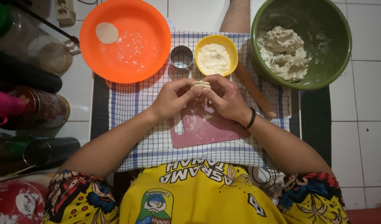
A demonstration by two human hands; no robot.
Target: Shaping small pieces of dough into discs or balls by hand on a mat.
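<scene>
- Both grips meet over the far edge of the pink cutting board [207, 128]: the left hand [172, 98] and the right hand [227, 97] each pinch the same small folded piece of dough [200, 86] between thumb and fingertips.
- That dough piece sits between the two hands, raised just above the board, its long axis running left to right, with each hand clasping one end. Neither hand is nearer; they share it evenly.
- On the right wrist there is a black band [251, 118].
- Underneath, the board lies on a blue-checked cloth [132, 103] spread over a tiled floor [364, 103].
- At the cloth's far edge, just beyond the hands, stand a small yellow bowl of flour [215, 55] and a round metal cutter [181, 57] side by side.
- At the far left corner sits an orange bowl [126, 39], dusted with flour and holding one flat dough disc [106, 32].
- At the far right corner is a green bowl [301, 41] with a lump of raw dough.
- A wooden rolling pin [255, 90] lies slanted beside the right hand, apart from it.
- Dark jars and bottles crowd the floor off the cloth's left edge.
</scene>
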